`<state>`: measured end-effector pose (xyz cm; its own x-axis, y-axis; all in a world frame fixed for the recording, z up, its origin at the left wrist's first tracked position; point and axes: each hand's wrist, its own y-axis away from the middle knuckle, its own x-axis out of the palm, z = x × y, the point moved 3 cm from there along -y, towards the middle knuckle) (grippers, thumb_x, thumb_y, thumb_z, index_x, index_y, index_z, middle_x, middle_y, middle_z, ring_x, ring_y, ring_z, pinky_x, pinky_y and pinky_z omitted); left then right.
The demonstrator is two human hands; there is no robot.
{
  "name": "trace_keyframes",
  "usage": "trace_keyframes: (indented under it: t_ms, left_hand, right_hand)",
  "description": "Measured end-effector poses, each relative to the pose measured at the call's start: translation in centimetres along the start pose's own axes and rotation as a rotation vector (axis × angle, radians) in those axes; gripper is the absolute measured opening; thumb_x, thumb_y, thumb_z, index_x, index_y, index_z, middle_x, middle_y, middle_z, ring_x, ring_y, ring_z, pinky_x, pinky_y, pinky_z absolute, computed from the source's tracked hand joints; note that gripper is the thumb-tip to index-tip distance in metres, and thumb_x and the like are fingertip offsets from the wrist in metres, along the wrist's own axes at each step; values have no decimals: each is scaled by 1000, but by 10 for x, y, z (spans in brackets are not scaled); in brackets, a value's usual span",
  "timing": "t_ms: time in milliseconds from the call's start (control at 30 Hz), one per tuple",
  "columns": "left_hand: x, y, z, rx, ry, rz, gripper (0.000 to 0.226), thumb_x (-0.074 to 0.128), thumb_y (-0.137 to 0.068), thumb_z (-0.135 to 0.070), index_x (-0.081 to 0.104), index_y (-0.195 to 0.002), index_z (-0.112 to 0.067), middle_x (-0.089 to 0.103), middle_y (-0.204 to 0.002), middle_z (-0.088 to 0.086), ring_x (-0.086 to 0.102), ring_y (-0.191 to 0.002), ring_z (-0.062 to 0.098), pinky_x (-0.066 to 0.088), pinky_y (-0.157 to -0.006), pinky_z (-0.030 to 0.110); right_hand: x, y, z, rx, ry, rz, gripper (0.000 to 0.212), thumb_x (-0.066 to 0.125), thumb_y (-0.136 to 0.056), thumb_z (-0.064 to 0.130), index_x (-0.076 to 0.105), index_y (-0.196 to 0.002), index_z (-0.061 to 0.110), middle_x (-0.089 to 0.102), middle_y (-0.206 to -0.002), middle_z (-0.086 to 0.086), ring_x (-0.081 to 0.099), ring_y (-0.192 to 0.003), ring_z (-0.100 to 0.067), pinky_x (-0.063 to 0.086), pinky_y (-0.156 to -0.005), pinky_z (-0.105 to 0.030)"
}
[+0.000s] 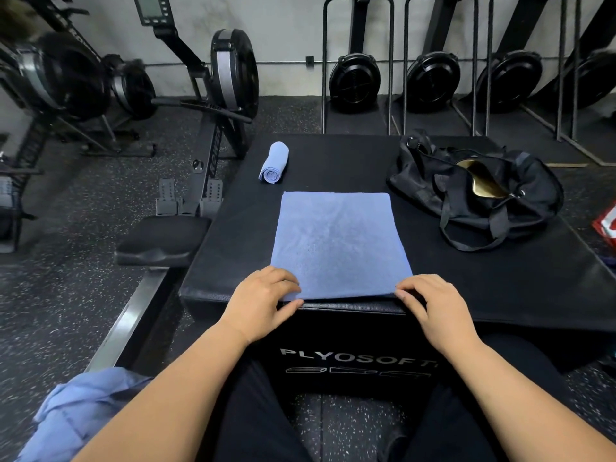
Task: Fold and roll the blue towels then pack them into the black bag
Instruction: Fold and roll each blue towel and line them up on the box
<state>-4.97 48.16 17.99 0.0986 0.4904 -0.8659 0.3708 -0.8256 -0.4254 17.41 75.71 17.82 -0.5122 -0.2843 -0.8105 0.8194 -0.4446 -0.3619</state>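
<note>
A folded blue towel (340, 245) lies flat on the black padded box (516, 278), its near edge at the box's front edge. My left hand (263, 301) pinches the towel's near left corner between fingers and thumb. At the near right corner, my right hand (430, 305) has its curled fingers on the towel's edge. A rolled blue towel (274, 163) rests at the back left of the box. The black bag (483, 191) sits open at the back right, showing a gold lining.
A heap of loose blue towels (76, 411) lies at my lower left. A rowing machine's seat and rail (160, 238) stand just left of the box. More rowers stand upright along the back wall. A red and white object (608, 225) lies at the right edge.
</note>
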Motion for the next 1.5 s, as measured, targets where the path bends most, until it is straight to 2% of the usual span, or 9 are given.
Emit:
trace_keyframes:
  t_ms: [133, 333, 500, 767, 933, 1033, 1167, 1333, 1500]
  left_hand:
    - [-8, -3, 7, -151, 35, -20, 4, 70, -98, -33, 71, -96, -30, 65, -96, -20, 55, -89, 8, 50, -82, 38]
    - [-16, -1, 21, -441, 144, -100, 11, 77, -93, -43, 72, -90, -33, 65, -84, -21, 56, -87, 6, 47, -81, 29]
    - [-17, 2, 28, -588, 290, -95, 12, 81, -90, -40, 70, -86, -38, 66, -86, -15, 61, -89, 4, 50, -83, 25]
    - [-18, 5, 25, -603, 281, -98, 12, 63, -101, -41, 57, -92, -36, 66, -84, -13, 60, -86, 12, 53, -83, 40]
    - [-28, 11, 10, -605, 374, -119, 13, 66, -102, -37, 60, -91, -35, 62, -72, -9, 60, -73, 18, 53, -73, 36]
    - [-33, 15, -3, -658, 508, -138, 11, 68, -101, -32, 66, -91, -28, 64, -76, 1, 58, -70, 25, 48, -70, 26]
    - [-40, 19, -13, -726, 667, -165, 9, 70, -100, -25, 74, -92, -23, 64, -73, -3, 54, -69, 5, 44, -69, 14]
    - [-47, 2, -5, -738, 710, -141, 9, 71, -100, -25, 76, -93, -24, 69, -75, 2, 58, -66, 9, 48, -69, 24]
    - [-46, -41, 9, -703, 634, -152, 7, 69, -100, -23, 71, -100, -29, 74, -83, 2, 68, -80, 21, 51, -75, 25]
  right_hand:
    - [-1, -1, 2, -21, 21, 26, 11, 70, -94, 46, 69, -99, 36, 64, -101, 23, 57, -103, -7, 43, -86, -34]
    - [-5, -3, -8, 37, 24, -84, 15, 86, -86, 28, 77, -98, 30, 67, -98, 22, 56, -102, -16, 52, -86, -41]
    - [-14, -5, -14, 340, -156, -108, 12, 81, -90, 31, 79, -99, 38, 60, -94, 13, 60, -93, -5, 44, -81, -24]
    - [-22, -8, -8, 407, -271, -106, 12, 79, -92, 30, 78, -100, 39, 68, -87, 5, 61, -88, 5, 37, -75, -2]
    - [-31, -1, -6, 462, -457, -151, 11, 81, -91, 26, 79, -91, 37, 69, -74, 8, 60, -71, -2, 41, -66, -8]
    - [-35, 6, -6, 482, -600, -164, 12, 81, -90, 21, 81, -89, 33, 73, -77, -2, 63, -76, -12, 49, -77, -27]
    - [-46, 13, 3, 508, -746, -219, 13, 79, -90, 11, 81, -86, 23, 74, -82, -15, 64, -79, -14, 52, -78, -25]
    - [-51, -4, 3, 502, -797, -232, 8, 79, -92, 12, 81, -94, 20, 79, -88, -4, 68, -83, -7, 51, -76, -12]
    - [-36, -43, -15, 491, -670, -199, 10, 75, -97, 24, 77, -105, 28, 74, -74, 1, 63, -78, -7, 50, -91, -34]
